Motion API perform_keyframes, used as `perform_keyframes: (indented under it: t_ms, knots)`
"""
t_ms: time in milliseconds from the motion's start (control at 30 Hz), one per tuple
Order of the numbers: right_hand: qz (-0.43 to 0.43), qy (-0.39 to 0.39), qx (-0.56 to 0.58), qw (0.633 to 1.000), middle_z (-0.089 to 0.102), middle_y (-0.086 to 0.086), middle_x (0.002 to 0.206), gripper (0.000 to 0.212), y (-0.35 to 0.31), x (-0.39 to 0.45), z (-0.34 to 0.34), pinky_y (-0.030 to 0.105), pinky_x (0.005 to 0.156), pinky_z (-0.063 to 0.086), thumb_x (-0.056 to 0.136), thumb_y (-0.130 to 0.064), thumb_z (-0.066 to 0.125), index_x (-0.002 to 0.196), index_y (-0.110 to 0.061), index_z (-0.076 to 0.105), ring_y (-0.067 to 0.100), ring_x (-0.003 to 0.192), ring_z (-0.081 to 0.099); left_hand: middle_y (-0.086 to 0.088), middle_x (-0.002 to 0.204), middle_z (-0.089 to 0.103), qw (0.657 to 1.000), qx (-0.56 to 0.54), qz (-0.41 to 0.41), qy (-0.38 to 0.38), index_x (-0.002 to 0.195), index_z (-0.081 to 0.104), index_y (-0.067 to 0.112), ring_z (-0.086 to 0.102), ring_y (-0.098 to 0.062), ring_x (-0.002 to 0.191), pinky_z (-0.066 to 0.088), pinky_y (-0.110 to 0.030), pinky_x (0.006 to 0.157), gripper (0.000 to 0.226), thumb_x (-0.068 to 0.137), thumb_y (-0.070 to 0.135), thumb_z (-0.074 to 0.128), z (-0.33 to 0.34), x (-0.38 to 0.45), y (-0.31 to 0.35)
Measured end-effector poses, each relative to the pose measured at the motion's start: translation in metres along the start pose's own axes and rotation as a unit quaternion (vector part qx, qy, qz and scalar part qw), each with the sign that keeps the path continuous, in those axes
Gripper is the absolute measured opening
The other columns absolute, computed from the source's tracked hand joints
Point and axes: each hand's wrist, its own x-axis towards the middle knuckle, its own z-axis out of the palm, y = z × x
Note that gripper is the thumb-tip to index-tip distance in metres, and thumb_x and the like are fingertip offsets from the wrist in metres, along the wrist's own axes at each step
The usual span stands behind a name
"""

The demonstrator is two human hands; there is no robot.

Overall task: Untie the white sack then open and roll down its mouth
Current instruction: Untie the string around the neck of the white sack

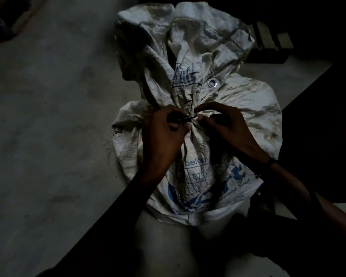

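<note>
Two bare forearms enter from the near edge, with no sleeves visible anywhere along them. The left hand (pixel 164 132) wears nothing that shows: no ring, band or glove. The right hand (pixel 228 130) is likewise bare, but its wrist carries a dark band (pixel 271 161) wrapped closely around it, and just nearer on the forearm a small, pale beaded bracelet (pixel 258 175) shows faintly in the dim light.

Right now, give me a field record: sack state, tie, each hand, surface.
sack: white woven sack with blue print, neck gathered, mouth shut
tie: dark cord knot at the neck, not yet undone
left hand: pinching at the knot
right hand: fingers pinched beside the knot
eyelet: metal ring above the neck
surface: grey concrete floor
</note>
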Motion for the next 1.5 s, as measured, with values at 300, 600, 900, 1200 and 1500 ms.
perform_keyframes:
  t_ms: [300, 600, 900, 1200, 1500]
  knots:
    - [-0.006, -0.014, 0.010, 1.000, 0.049, -0.003, 0.051, 0.014, 0.000, 0.002, -0.003, 0.026, 0.053, 0.029, 0.103, -0.018, 0.064, 0.112, -0.019, 0.075, 0.005, 0.046, 0.037, 0.006, 0.089, 0.078, 1.000, -0.019, -0.011, 0.022, 0.097, 0.080, 0.017, 0.074, -0.004, 0.082, 0.060, -0.028, 0.077, 0.016, 0.081, 0.017, 0.082, 0.008, -0.001, 0.000]
    - [-0.010, -0.020, 0.025, 0.999, 0.049, -0.004, 0.051, 0.015, 0.001, 0.003, -0.005, 0.027, 0.053, 0.030, 0.103, -0.017, 0.064, 0.113, -0.017, 0.075, 0.008, 0.048, 0.039, 0.009, 0.095, 0.076, 0.979, 0.168, 0.109, 0.034, 0.100, 0.078, 0.030, 0.070, -0.012, 0.094, 0.054, -0.037, 0.081, 0.014, 0.088, 0.032, 0.070, -0.003, -0.002, 0.004]
    - [-0.026, -0.014, 0.022, 0.999, 0.048, -0.002, 0.052, 0.017, 0.004, 0.005, -0.008, 0.028, 0.054, 0.027, 0.102, -0.015, 0.064, 0.114, -0.018, 0.076, 0.008, 0.049, 0.037, -0.010, 0.109, 0.057, 0.993, 0.075, 0.077, -0.051, 0.102, 0.064, 0.014, 0.059, -0.016, 0.096, 0.047, -0.031, 0.086, 0.013, 0.091, 0.008, 0.061, 0.008, 0.005, 0.001]
    - [-0.031, -0.012, 0.017, 0.999, 0.047, -0.006, 0.051, 0.017, 0.004, 0.003, -0.010, 0.024, 0.052, 0.027, 0.102, -0.014, 0.065, 0.114, -0.016, 0.077, 0.003, 0.048, 0.036, -0.006, 0.107, 0.048, 0.960, 0.229, 0.150, -0.052, 0.105, 0.066, 0.018, 0.057, -0.021, 0.094, 0.049, -0.034, 0.076, 0.022, 0.085, 0.010, 0.069, 0.001, 0.007, 0.005]
    - [-0.041, -0.005, -0.012, 0.999, 0.047, -0.003, 0.048, 0.018, 0.003, 0.006, -0.006, 0.024, 0.053, 0.028, 0.102, -0.017, 0.066, 0.114, -0.021, 0.078, 0.003, 0.046, 0.037, -0.003, 0.107, 0.045, 0.915, 0.339, 0.211, -0.066, 0.115, 0.061, 0.024, 0.054, -0.024, 0.099, 0.052, -0.037, 0.075, 0.032, 0.084, 0.017, 0.071, -0.010, 0.008, -0.002]
